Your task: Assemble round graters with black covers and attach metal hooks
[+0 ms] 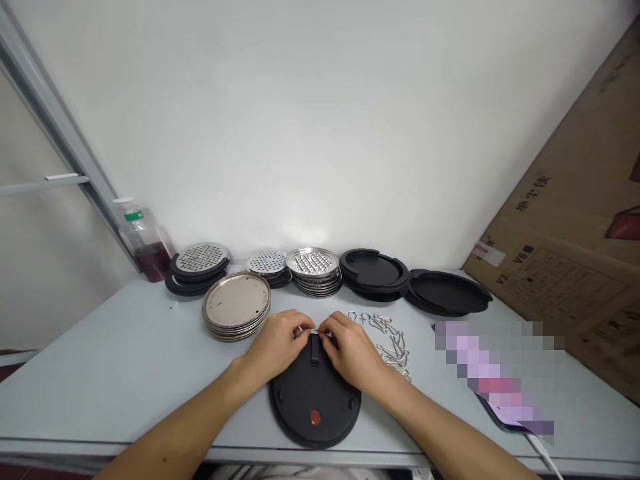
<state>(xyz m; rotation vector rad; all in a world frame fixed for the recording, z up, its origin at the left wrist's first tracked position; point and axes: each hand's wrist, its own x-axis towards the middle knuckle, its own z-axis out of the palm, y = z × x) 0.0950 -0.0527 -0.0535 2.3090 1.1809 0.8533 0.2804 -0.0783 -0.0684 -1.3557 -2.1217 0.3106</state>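
A round black plastic base [316, 400] lies in front of me near the table's front edge, with a raised slotted tab at its far end and a reddish-brown disc near its close end. At the far end, my left hand [287, 340] and my right hand [345, 347] meet, fingertips pinched on a small silvery metal piece [314, 331]. The fingers hide most of that piece, so its full shape does not show. Just right of my right hand, several bent metal wire clips [395, 343] with looped ends lie scattered.
Metal discs [236, 300] are stacked at left. Along the wall stand grater plates in black holders [200, 260], more grater plates [313, 263], black rings [375, 270] and a black tray [447, 293]. A bottle [150, 247], a cabled phone [505, 413] and a cardboard box [565, 267] flank them.
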